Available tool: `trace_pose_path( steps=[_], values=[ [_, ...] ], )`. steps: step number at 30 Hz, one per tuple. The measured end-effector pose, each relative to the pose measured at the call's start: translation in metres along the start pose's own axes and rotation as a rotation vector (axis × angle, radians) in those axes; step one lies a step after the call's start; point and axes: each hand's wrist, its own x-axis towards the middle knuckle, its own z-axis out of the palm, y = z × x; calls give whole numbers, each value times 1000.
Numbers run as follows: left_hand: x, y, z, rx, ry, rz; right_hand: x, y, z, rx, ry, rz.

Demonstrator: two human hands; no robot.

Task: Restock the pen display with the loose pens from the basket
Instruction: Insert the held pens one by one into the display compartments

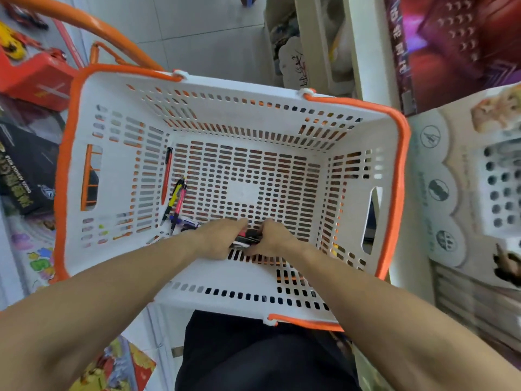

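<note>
A white slotted basket [366, 153] with an orange rim fills the middle of the view. Both my hands reach down to its near floor. My left hand [218, 237] and my right hand [272, 238] meet around a small bundle of pens [248, 237], fingers curled on it from both sides. Loose pens lie at the basket's left: a red pen [167, 173] along the wall, a yellow pen [172, 197] and a pink pen [179, 203] side by side, and a blue pen [186, 221] near my left hand. The white pen display [499, 190] with round holes stands at the right.
An orange basket handle [93, 26] arcs over the far left. Red boxes and toys sit on shelving at the left. A white shelf post [366, 52] and dark boxes stand at the far right. Tiled floor lies beyond the basket.
</note>
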Motion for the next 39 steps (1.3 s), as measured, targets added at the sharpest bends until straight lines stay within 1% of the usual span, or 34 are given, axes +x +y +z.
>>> trace_pose_path(
  steps=[2,4,7,9,12,15,18,20,21,23,25,28,30,32,33,35,36,39],
  values=[
    [2,2,-6,-52,-79,-20,-2,5,1,26,14,3],
    [7,10,-12,-43,-162,-55,-2,6,4,4,-17,-2],
    [14,23,-23,-42,-283,-109,-7,2,7,39,1,18],
    [17,28,-30,-48,-348,-137,-10,1,7,-30,-14,-3],
    [16,31,-32,16,-396,-166,-15,1,0,-113,-95,-29],
    [13,31,-25,60,-397,-178,-20,2,-9,-134,-125,-50],
    [7,27,-20,61,-344,-140,-29,5,-23,-52,-145,-35],
    [-1,27,-24,12,-290,-111,-36,8,-37,157,-124,-7],
    [-6,28,-28,-50,-247,-92,-40,11,-45,271,-83,-3],
    [-14,33,-38,-235,-121,-56,-50,16,-62,471,38,-33],
    [-24,44,-46,-472,10,-33,-57,17,-74,660,190,-129],
    [-34,72,-49,-793,152,-29,-66,3,-85,821,422,-280],
    [-36,92,-47,-1014,249,-30,-72,-14,-90,896,494,-366],
    [-37,109,-47,-1264,322,-46,-79,-30,-92,932,504,-435],
    [-38,114,-48,-1345,362,-54,-83,-37,-92,920,498,-457],
    [-42,117,-46,-1392,417,-78,-89,-46,-91,872,473,-487],
    [-45,115,-44,-1411,411,-84,-90,-49,-89,835,461,-494],
    [-54,104,-33,-1458,304,-133,-90,-51,-77,691,413,-475]
  ],
)
